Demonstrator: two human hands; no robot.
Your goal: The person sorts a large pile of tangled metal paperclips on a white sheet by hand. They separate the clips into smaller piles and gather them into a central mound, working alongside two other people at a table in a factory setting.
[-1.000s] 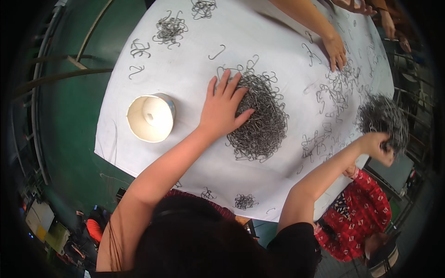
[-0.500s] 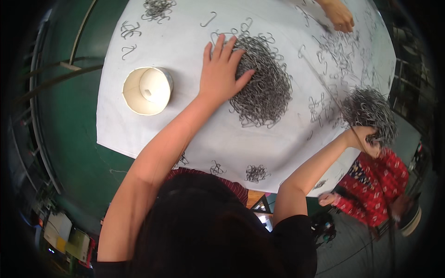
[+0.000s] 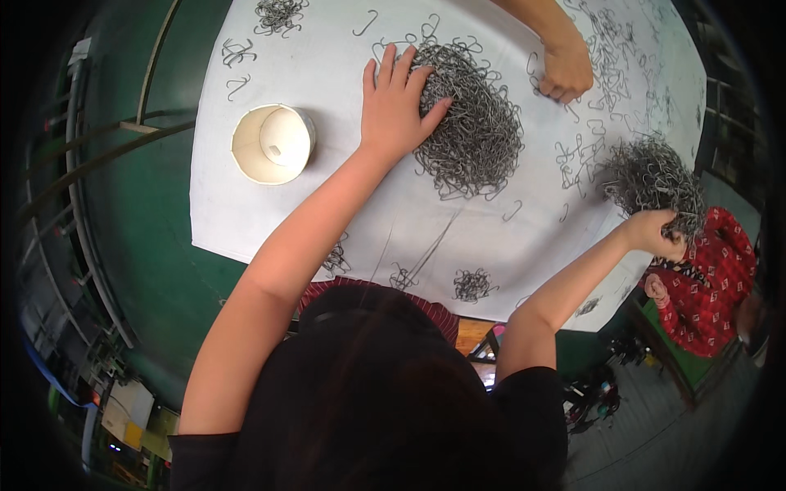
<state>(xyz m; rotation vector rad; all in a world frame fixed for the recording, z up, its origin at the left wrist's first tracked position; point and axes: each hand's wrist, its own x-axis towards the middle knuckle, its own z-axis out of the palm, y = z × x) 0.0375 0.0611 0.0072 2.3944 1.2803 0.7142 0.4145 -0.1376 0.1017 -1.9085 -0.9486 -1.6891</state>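
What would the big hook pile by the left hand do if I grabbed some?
The hook pile would probably lift in tangled clumps, since it looks interwoven. Ones jutting from its edge might drop off. They look stiff, each holding its bend.

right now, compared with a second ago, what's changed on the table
The right hand has shifted toward the table's near edge with its clump of hooks. A co-worker's hand has moved left toward the large pile; a single hook now lies below that pile. The left hand still rests on the pile's left edge; the white cup stays put.
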